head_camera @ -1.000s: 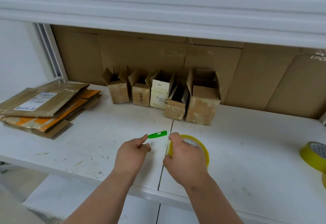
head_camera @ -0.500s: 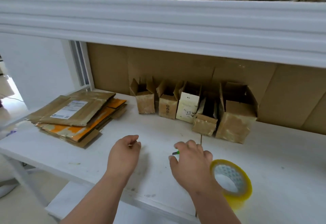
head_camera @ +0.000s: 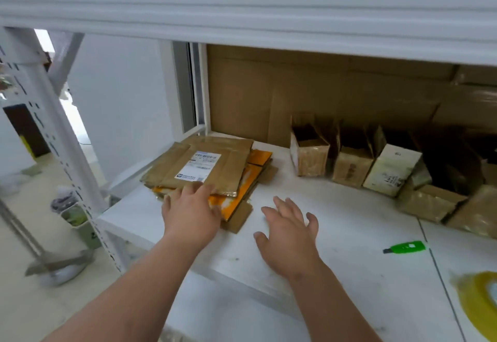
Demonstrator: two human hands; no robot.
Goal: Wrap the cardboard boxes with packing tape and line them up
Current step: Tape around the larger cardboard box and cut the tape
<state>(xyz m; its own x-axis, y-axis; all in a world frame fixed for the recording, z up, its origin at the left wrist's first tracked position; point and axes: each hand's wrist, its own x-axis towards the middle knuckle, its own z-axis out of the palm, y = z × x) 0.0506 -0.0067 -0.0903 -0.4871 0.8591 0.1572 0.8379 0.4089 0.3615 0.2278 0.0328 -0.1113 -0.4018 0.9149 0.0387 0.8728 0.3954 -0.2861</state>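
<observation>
A stack of flattened cardboard boxes (head_camera: 207, 164), brown on top with a white label and orange beneath, lies at the left end of the white table (head_camera: 349, 223). My left hand (head_camera: 192, 210) reaches onto the stack's near edge with fingers extended. Empty, my right hand (head_camera: 289, 231) hovers with fingers spread over the table just right of the stack. Several small open cardboard boxes (head_camera: 352, 164) stand in a row against the back wall. A green box cutter (head_camera: 406, 247) lies on the table at the right. The yellow tape roll (head_camera: 481, 301) sits at the right edge, partly cut off.
A white shelf beam (head_camera: 242, 10) runs overhead across the view. A perforated white rack post (head_camera: 67, 169) stands at the left. Brown cardboard sheets (head_camera: 322, 94) line the back wall. A pale bin (head_camera: 78, 220) and a dustpan (head_camera: 59, 266) sit on the floor at left.
The view has swung left. My right hand has let go of the green cutter and tape roll, which now lie on the table. Both hands have moved left to the flattened stack.
</observation>
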